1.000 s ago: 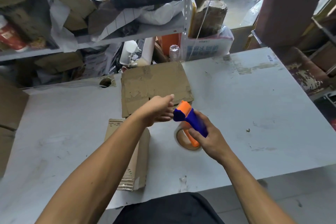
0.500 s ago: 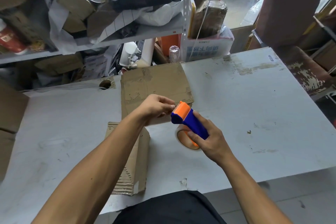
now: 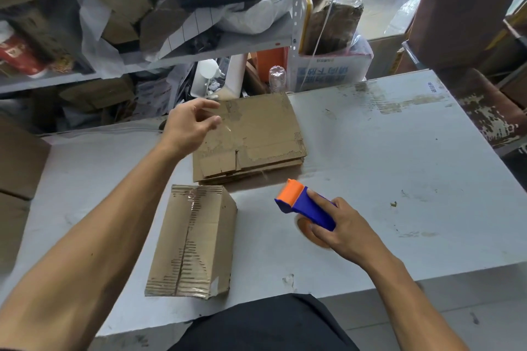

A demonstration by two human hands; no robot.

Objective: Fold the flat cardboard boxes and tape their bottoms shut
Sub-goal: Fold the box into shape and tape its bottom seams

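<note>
A folded cardboard box (image 3: 194, 239) lies on the grey table (image 3: 399, 168) near the front edge, with clear tape along its seam. Behind it sits a stack of flat cardboard boxes (image 3: 256, 137). My right hand (image 3: 349, 232) grips a blue and orange tape dispenser (image 3: 303, 204) just above the table, right of the folded box. My left hand (image 3: 189, 125) is raised over the left edge of the flat stack. Its thumb and fingers pinch the end of a clear tape strip (image 3: 226, 129), which is faint and runs back toward the dispenser.
A cluttered metal shelf (image 3: 171, 57) stands behind the table, with bags and boxes on it. A white printed box (image 3: 328, 71) and a plastic bottle (image 3: 277, 77) sit at the table's far edge. A brown chair (image 3: 467, 8) stands at the right. Cardboard (image 3: 17, 162) leans at the left.
My left hand has moved up and left from the dispenser's mouth, drawing out clear tape. My right hand has brought the dispenser down and right. The folded box is now in full view.
</note>
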